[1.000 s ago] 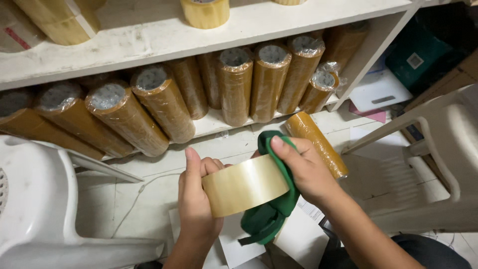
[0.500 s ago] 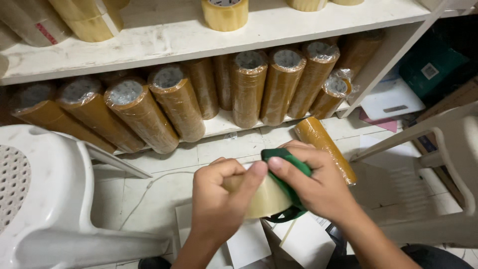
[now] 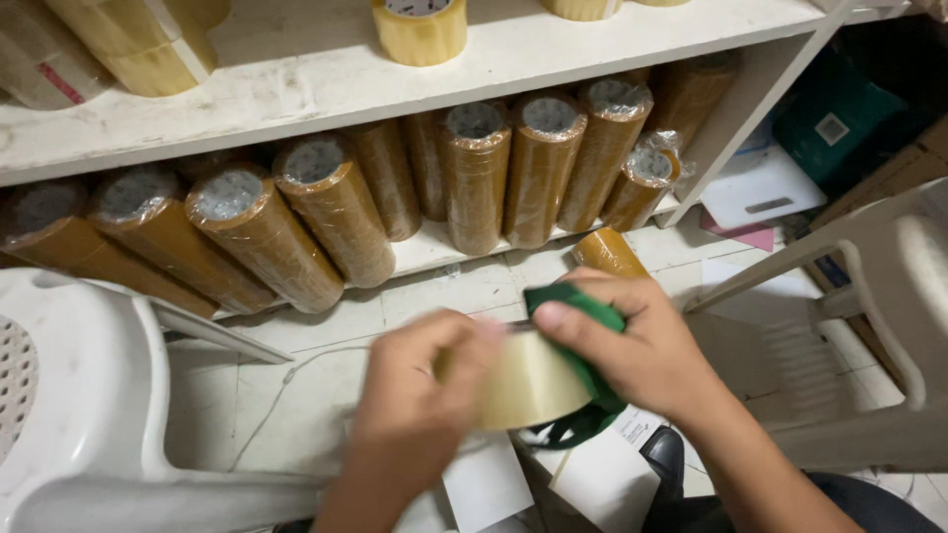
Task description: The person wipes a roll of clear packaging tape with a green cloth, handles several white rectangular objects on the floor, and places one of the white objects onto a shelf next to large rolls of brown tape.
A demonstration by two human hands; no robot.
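Note:
Between both hands I hold a pale yellow roll of packing tape (image 3: pixel 528 380) over the floor. My left hand (image 3: pixel 415 405) is blurred and wraps the roll's left side, thumb over the top. My right hand (image 3: pixel 632 345) presses a green cloth (image 3: pixel 583 306) against the roll's right side, thumb on its upper edge. Part of the cloth hangs below the roll. A brown wrapped tape stack (image 3: pixel 607 252) lies on the floor just behind my right hand.
A white shelf (image 3: pixel 415 74) holds several wrapped brown tape stacks (image 3: pixel 326 222) lying below and yellow tape rolls (image 3: pixel 420 28) above. White plastic chairs stand at left (image 3: pixel 79 415) and right (image 3: pixel 879 326). Papers (image 3: pixel 592 474) lie on the tiled floor.
My left hand has slid over the roll's face, from gripping its left edge to covering it, and is now blurred with motion. The right hand keeps the cloth on the roll.

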